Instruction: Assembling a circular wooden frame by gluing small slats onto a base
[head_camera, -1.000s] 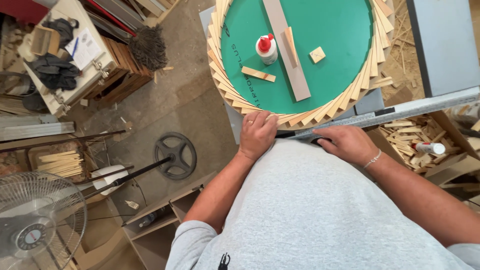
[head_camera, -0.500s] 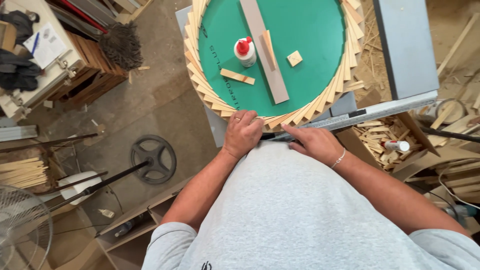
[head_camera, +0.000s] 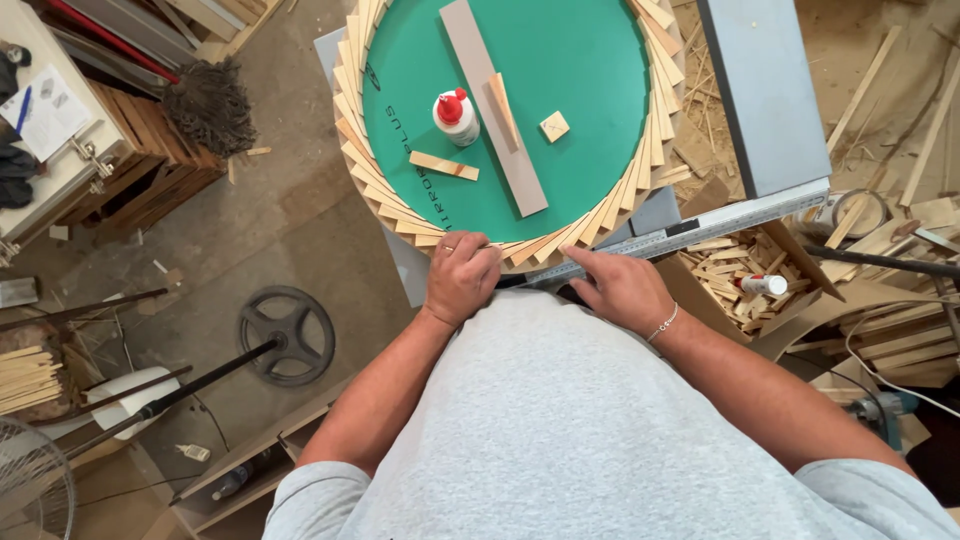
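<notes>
Wooden slat ring (head_camera: 372, 190) lies under left hand (head_camera: 461, 277); right hand (head_camera: 622, 289) presses ruler (head_camera: 690, 230).

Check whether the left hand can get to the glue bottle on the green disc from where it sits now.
Probably yes: the left hand rests on the wooden-slat ring's near edge, and the glue bottle stands farther in on the green disc, with only a small wood strip between.

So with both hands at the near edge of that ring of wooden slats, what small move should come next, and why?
Probably press the slat under the left hand flush into the slat ring. That hand is closed at the ring's near edge, while the right hand lies flat on the metal ruler. The glue bottle stands untouched on the green disc.
</notes>
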